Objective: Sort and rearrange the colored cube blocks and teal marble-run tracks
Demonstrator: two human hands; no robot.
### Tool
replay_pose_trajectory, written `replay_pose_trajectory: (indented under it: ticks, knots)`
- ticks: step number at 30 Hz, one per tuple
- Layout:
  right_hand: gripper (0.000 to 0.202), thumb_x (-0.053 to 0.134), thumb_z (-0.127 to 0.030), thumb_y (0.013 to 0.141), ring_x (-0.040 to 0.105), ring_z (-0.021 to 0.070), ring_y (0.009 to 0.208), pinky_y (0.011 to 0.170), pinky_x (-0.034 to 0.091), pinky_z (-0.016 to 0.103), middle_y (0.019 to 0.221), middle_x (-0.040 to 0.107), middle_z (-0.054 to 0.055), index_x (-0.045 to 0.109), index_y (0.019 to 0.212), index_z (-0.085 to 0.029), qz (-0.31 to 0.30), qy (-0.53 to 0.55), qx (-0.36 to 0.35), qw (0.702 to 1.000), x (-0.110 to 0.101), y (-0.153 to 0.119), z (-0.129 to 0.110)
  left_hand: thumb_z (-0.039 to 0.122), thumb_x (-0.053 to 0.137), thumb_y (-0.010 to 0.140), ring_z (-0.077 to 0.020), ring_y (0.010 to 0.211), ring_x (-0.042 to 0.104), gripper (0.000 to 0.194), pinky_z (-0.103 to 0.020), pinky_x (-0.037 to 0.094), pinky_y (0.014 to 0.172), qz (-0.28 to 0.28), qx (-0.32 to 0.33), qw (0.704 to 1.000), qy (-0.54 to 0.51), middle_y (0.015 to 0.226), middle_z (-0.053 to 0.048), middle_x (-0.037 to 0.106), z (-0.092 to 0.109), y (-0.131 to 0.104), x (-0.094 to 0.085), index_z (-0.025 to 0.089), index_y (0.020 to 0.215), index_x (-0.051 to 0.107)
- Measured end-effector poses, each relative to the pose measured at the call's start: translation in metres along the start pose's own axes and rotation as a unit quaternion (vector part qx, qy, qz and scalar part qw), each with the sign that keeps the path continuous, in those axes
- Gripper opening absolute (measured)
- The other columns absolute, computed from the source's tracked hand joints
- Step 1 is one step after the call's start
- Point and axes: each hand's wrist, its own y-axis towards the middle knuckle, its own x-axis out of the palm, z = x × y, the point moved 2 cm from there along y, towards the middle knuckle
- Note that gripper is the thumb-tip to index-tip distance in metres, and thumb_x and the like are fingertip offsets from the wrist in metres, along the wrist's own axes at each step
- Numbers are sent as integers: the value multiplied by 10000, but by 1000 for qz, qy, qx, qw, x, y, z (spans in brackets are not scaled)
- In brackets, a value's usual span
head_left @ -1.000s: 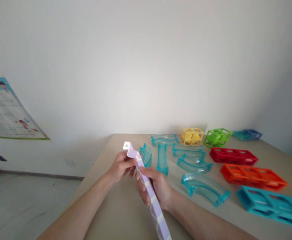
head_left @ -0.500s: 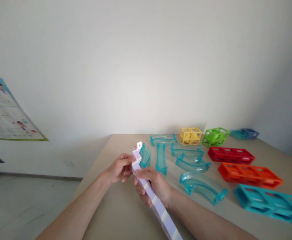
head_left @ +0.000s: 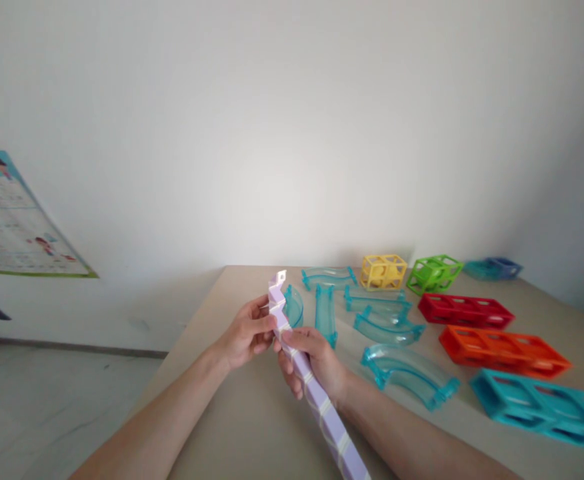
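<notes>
A long purple and white segmented strip runs from the bottom edge up to a zigzag, bent far end. My left hand pinches it just below the zigzag part, thumb on the near side. My right hand is wrapped round the strip slightly lower, with the thumb on top. Behind the strip's upper end lies a curved clear teal piece, partly hidden.
Clear teal track pieces lie right of my hands. Beyond are yellow and green cube frames, with red, orange and teal block frames at the right. A wall stands behind the table.
The strip's zigzag end has risen a little. My left hand has moved slightly up and right along with it, and my right hand has shifted slightly up and right.
</notes>
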Motion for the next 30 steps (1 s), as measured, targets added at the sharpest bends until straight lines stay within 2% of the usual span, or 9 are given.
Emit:
replay_pose_trajectory:
  ticks: [4,10,13,21,23,25,28,30]
  knots:
    - [350,680,-467,705,456,84,271,253,361,181,458,549,-39,617,733,-123,45,-16,-10,999,-4,4,2,276,834,634,-44,334,439,432,-89,225,278,79,27,996,15,448,107,483,-2,-1,4,181,907,513]
    - [383,675,-503,739,475,85,301,280,375,186,481,558,-31,589,704,-132,94,-26,-58,994,0,5,4,292,810,660,-39,351,417,438,-102,264,281,156,73,982,72,525,96,549,-11,2,11,195,920,471]
    - [406,682,-519,731,481,87,306,285,383,189,483,552,-29,591,690,-126,105,-32,-71,991,2,5,4,310,798,673,-33,376,432,443,-102,272,295,174,81,978,80,592,89,569,-13,2,13,203,941,463]
    - [431,677,-542,739,491,92,310,292,399,194,480,551,-25,580,659,-130,111,-62,-76,989,2,4,4,282,783,689,-39,382,411,402,-115,279,308,205,74,974,66,542,97,518,-15,2,15,195,910,459]
    - [426,681,-539,735,494,95,311,295,405,197,479,549,-27,584,662,-130,109,-69,-73,989,2,5,3,278,783,688,-37,381,405,391,-119,283,309,208,70,974,59,546,87,520,-17,2,15,183,900,468]
    - [427,688,-542,723,491,96,309,292,401,199,475,549,-27,585,658,-133,104,-67,-70,990,3,4,3,281,784,684,-27,377,402,413,-120,276,305,196,71,977,43,635,58,586,-17,3,13,184,931,468]
    - [440,676,-561,722,464,88,297,284,374,192,449,533,-31,576,638,-141,103,-46,-61,992,5,3,1,313,770,696,-19,377,426,453,-127,289,306,140,67,988,5,826,-6,665,-17,2,10,195,998,453]
    - [447,649,-566,739,438,81,285,279,343,184,416,510,-33,565,615,-145,106,-37,-48,993,5,2,0,330,759,711,-25,391,456,470,-132,314,315,104,53,993,-2,874,-36,674,-16,2,8,182,1048,467]
